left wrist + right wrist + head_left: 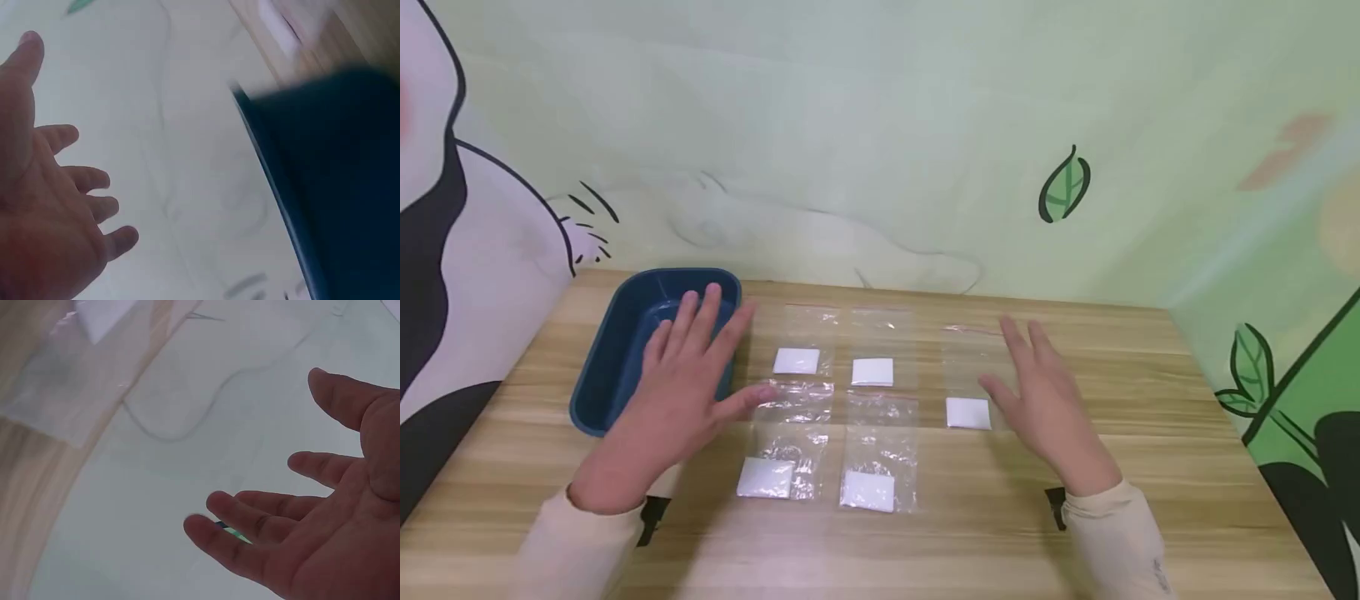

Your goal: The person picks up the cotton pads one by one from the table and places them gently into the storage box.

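Note:
My left hand (681, 387) is spread over the right side of a dark blue tray (587, 392), its palm bare in the left wrist view. The right hand (1048, 400) hovers with fingers apart beside a clear zip bag (966, 362) holding a white card (967, 413). Between the hands lie several more such bags in two rows: a back-left bag (812, 325), a back-middle bag (880, 333), a front-left bag (805, 450) and a front-middle bag (904, 450). Each has a white rectangle in its lower part. Neither hand holds anything.
The wooden table (970, 533) meets a pale green wall (850, 125) with printed leaves and cartoon shapes along its back edge. The tray stands at the back left corner. Dark straps (652, 518) show at both wrists.

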Tool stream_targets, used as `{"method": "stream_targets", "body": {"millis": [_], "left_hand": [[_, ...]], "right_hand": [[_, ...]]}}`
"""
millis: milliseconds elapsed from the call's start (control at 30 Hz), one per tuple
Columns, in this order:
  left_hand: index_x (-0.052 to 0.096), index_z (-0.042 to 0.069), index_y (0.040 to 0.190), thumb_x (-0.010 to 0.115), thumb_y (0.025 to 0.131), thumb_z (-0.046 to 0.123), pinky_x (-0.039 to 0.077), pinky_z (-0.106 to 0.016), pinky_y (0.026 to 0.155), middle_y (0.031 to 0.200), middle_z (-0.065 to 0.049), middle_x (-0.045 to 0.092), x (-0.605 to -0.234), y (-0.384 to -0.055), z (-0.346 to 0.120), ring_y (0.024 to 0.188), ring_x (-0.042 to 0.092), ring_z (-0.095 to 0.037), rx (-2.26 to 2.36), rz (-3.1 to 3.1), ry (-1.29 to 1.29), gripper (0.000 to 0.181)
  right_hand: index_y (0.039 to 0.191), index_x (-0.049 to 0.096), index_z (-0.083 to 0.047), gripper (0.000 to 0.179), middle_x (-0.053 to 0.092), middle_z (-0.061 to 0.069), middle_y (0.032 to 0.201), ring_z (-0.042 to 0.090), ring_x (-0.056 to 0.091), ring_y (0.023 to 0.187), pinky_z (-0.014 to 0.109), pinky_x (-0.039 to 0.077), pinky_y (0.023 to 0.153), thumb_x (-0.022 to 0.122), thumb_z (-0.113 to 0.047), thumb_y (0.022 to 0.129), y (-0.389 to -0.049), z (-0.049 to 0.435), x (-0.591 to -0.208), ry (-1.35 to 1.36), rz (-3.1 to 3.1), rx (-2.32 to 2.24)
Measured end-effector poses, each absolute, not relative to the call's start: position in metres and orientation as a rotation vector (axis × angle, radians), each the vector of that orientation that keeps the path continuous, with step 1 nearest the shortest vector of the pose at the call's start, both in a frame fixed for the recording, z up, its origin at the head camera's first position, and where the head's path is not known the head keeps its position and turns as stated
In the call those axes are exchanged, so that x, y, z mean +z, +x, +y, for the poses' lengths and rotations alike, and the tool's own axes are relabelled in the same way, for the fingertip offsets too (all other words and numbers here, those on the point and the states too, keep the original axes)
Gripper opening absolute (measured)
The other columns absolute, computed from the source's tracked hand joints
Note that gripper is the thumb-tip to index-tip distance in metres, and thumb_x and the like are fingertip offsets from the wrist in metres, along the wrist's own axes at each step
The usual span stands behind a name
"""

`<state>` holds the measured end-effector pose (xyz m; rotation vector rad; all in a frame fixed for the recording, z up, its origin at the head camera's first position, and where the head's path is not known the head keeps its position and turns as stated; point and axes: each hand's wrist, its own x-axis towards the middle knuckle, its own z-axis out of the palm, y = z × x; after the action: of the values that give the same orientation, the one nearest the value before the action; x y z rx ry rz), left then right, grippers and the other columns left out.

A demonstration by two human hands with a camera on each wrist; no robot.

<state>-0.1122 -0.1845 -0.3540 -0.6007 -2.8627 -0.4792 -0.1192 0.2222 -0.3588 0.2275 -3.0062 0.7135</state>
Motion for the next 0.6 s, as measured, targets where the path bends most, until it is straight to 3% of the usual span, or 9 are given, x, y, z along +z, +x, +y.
{"method": "stream_targets", "body": {"millis": [133, 300, 400, 467, 533, 600], "left_hand": [[0.012, 0.02, 0.164, 0.068, 0.092, 0.056, 0.001, -0.069, 0.114, 0.167, -0.021, -0.003, -0.363, -0.111, -0.222, 0.151, -0.01, -0.042, -0.494, -2.871, -0.556, 0.098], [0.006, 0.02, 0.165, 0.073, 0.087, 0.057, 0.001, -0.075, 0.108, 0.165, -0.025, -0.008, -0.378, -0.109, -0.262, 0.149, -0.017, -0.044, -0.497, -2.948, -0.468, 0.11], [0.0, 0.019, 0.164, 0.076, 0.083, 0.058, 0.003, -0.078, 0.105, 0.164, -0.029, -0.009, -0.386, -0.109, -0.281, 0.148, -0.018, -0.045, -0.5, -2.995, -0.414, 0.117], [-0.005, 0.017, 0.163, 0.076, 0.082, 0.06, 0.004, -0.08, 0.102, 0.162, -0.031, -0.013, -0.392, -0.109, -0.291, 0.147, -0.02, -0.047, -0.506, -3.052, -0.363, 0.122], [-0.009, 0.013, 0.162, 0.075, 0.082, 0.061, 0.006, -0.081, 0.099, 0.16, -0.034, -0.016, -0.398, -0.11, -0.3, 0.146, -0.02, -0.05, -0.517, -3.11, -0.311, 0.125], [-0.012, 0.009, 0.16, 0.074, 0.083, 0.062, 0.007, -0.082, 0.097, 0.158, -0.036, -0.019, -0.404, -0.111, -0.307, 0.144, -0.02, -0.053, -0.534, -3.177, -0.264, 0.128]], "right_hand": [[0.162, 0.018, -0.006, 0.075, 0.015, 0.035, 0.159, 0.058, 0.025, 0.14, 0.071, 0.026, 0.107, 0.059, -0.029, 0.103, -0.123, 0.242, -0.372, 0.178, -3.053, 0.771], [0.151, 0.032, 0.012, 0.064, 0.041, 0.042, 0.142, 0.058, 0.044, 0.126, 0.068, 0.037, 0.101, 0.056, -0.025, 0.104, -0.126, 0.263, -0.392, 0.095, -3.147, 0.763], [0.125, 0.056, 0.012, 0.042, 0.063, 0.032, 0.109, 0.047, 0.061, 0.1, 0.058, 0.05, 0.086, 0.058, -0.024, 0.103, -0.13, 0.269, -0.403, 0.059, -3.211, 0.739], [0.105, 0.062, 0.006, 0.033, 0.064, 0.021, 0.089, 0.036, 0.06, 0.082, 0.049, 0.051, 0.072, 0.061, -0.027, 0.101, -0.132, 0.271, -0.409, 0.034, -3.242, 0.747], [0.093, 0.06, 0.002, 0.033, 0.059, 0.011, 0.079, 0.028, 0.054, 0.073, 0.044, 0.048, 0.064, 0.065, -0.03, 0.099, -0.134, 0.271, -0.413, 0.001, -3.259, 0.75], [0.097, 0.062, 0.003, 0.036, 0.061, 0.012, 0.083, 0.028, 0.056, 0.075, 0.045, 0.049, 0.066, 0.067, -0.033, 0.097, -0.136, 0.271, -0.415, -0.03, -3.261, 0.771]]}}
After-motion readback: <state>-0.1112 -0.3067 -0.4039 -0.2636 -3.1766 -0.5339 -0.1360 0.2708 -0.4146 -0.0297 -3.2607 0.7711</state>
